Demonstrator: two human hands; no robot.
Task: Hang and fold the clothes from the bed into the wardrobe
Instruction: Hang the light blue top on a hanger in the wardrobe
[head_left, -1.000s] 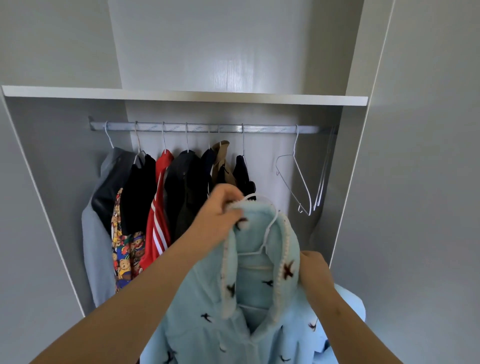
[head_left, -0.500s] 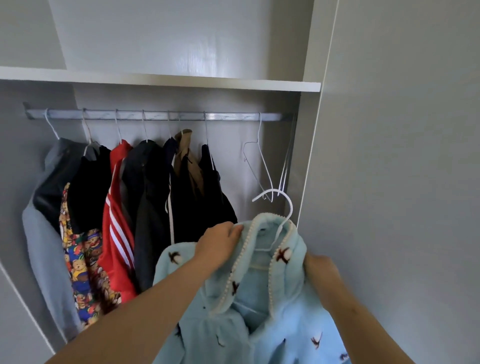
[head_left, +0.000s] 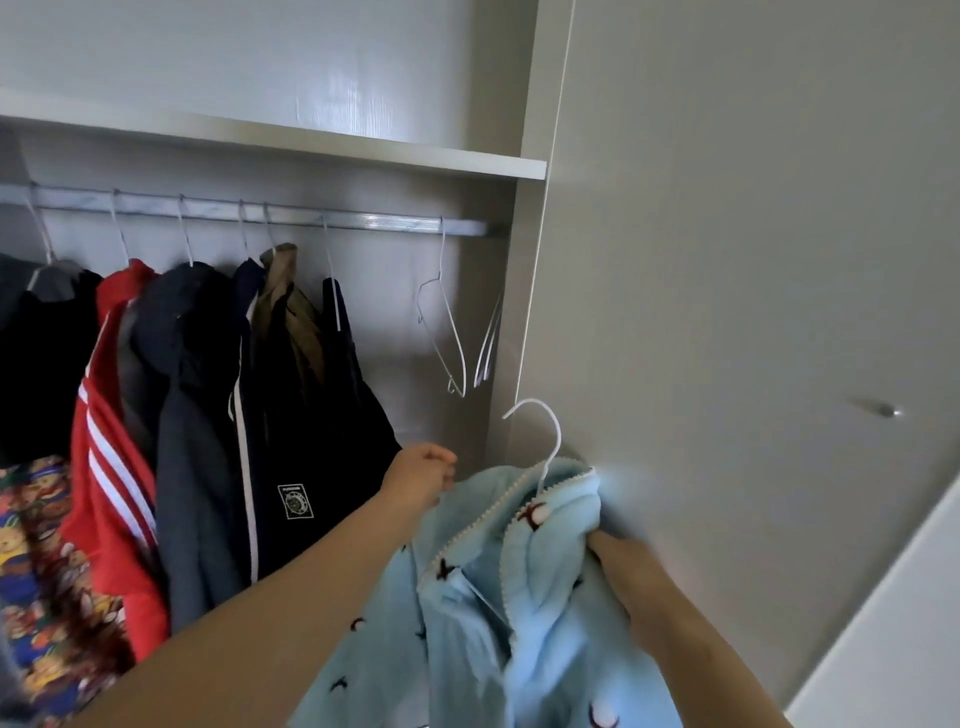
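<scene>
We hold the light-blue fleece garment (head_left: 519, 613), dotted with small dark motifs and edged with pale beading, in front of the open wardrobe, low and to the right of the hung clothes. Our left hand (head_left: 423, 475) pinches its left shoulder with curled fingers. Our right hand (head_left: 621, 564) grips the right shoulder, fingers sunk in the fabric. We judge that this spread grip keeps the collar square on the thin white wire hanger (head_left: 546, 441), whose hook stands free above the neckline, well below the silver metal rail (head_left: 374, 221).

The wardrobe holds a row of garments on that rail, among them a red jacket with white stripes (head_left: 111, 441) and a dark navy jacket with a white logo patch (head_left: 311, 431). To their right hangs an empty wire hanger (head_left: 441, 332), with a few more by the side wall. The gap there looks to us the likely spot. A white shelf (head_left: 363, 150) runs above the rail.
</scene>
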